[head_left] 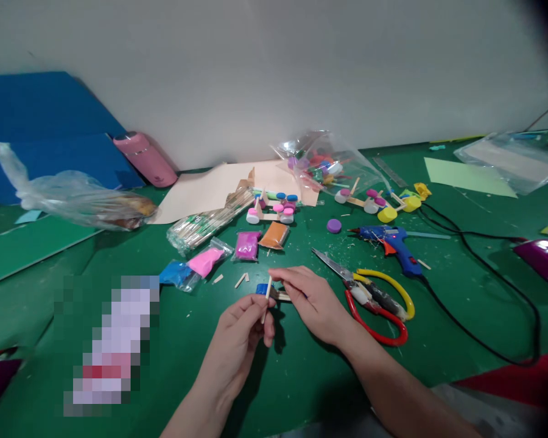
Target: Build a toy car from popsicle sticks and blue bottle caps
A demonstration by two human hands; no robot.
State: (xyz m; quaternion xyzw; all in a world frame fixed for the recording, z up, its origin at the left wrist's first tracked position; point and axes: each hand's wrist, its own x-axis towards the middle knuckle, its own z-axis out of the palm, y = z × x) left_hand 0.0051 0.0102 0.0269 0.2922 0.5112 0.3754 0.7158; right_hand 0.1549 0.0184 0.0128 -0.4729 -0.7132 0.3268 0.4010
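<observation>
My left hand (246, 322) pinches a short, flat wooden stick (268, 292) between thumb and fingers, holding it nearly upright. At its top end are the fingertips of my right hand (308, 298), closed together on it; the right thumb is mostly hidden. Just behind the stick lies a small blue piece (261, 288) beside pale wooden strips (283, 295), partly covered by my hands. A few cut wood bits (241, 280) lie on the green table (283, 389) beyond my left hand. To the right of my right hand rest big scissors (360, 292) with red and yellow handles, blades parted.
A blue glue gun (388, 240) with a black cord lies right. Bagged clay (246, 245), bundled sticks (210, 222) and small wheeled stick models (271, 213) stand ahead. Farther back are a clear bag (329, 161) of colourful pieces and a pink bottle (146, 159).
</observation>
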